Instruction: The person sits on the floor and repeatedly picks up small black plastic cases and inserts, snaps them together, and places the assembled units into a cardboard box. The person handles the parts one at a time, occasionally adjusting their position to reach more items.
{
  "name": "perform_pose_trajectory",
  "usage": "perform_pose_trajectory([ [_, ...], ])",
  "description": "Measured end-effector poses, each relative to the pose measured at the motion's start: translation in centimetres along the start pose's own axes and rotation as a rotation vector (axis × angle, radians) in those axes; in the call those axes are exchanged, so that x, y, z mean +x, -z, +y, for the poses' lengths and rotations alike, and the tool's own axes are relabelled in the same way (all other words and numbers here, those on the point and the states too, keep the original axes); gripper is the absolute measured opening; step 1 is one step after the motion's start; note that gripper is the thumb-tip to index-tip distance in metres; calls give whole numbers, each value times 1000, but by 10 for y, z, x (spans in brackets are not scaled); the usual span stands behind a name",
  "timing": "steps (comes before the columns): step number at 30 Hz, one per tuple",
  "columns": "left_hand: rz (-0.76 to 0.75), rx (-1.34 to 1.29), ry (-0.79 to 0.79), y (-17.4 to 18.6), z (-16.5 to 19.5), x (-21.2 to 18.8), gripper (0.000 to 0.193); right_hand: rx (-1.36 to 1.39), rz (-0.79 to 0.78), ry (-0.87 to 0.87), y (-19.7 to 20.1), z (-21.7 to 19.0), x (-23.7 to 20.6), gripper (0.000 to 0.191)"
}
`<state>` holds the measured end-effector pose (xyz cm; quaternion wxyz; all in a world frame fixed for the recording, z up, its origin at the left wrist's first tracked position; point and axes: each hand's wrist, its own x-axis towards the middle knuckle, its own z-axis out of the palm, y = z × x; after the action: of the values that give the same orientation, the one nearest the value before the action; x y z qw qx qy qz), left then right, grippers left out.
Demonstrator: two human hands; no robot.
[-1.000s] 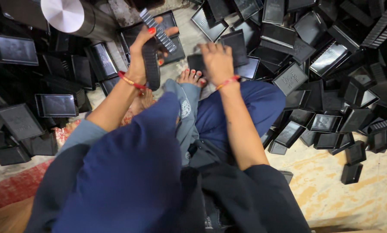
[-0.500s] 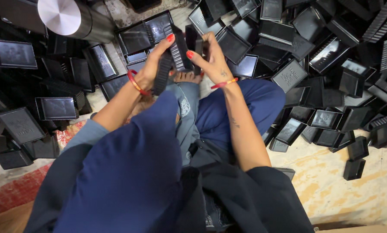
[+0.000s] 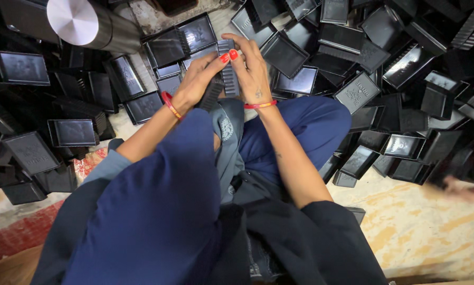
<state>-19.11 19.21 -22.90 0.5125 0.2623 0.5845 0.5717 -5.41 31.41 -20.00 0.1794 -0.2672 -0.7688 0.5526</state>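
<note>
Black ribbed part [image 3: 227, 71], a moment ago in the left hand [image 3: 197, 82] alone, now clasped by the right hand [image 3: 251, 71] too.

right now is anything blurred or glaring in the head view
Head view: both hands, left hand and right hand, look sharp on the ribbed black part; a smeared blur sits at the right edge; the metal cylinder end glares bright; the black trays stay dim.

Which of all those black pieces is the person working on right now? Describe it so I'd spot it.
Start at the big metal cylinder at the top left, then look right to where the left hand and right hand meet above the blue-clad knees. Between them is a ribbed black plastic piece, the only one lifted off the floor.
</note>
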Motion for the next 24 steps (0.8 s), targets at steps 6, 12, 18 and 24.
perform_pose_trajectory([
  [6, 168, 124, 0, -7, 13, -2, 57, 315, -43, 108, -9, 18, 8, 51],
  [12, 525, -291, 7, 14, 20, 0, 62, -48, -40, -153, -26, 10, -22, 66],
  [18, 565, -130, -210, 12, 14, -22, 59, -468, -215, 73, -50, 6, -43, 104],
  [24, 482, 258, -318, 19, -4, -27, 52, -556, -122, 32, -77, 12, -45, 99],
])
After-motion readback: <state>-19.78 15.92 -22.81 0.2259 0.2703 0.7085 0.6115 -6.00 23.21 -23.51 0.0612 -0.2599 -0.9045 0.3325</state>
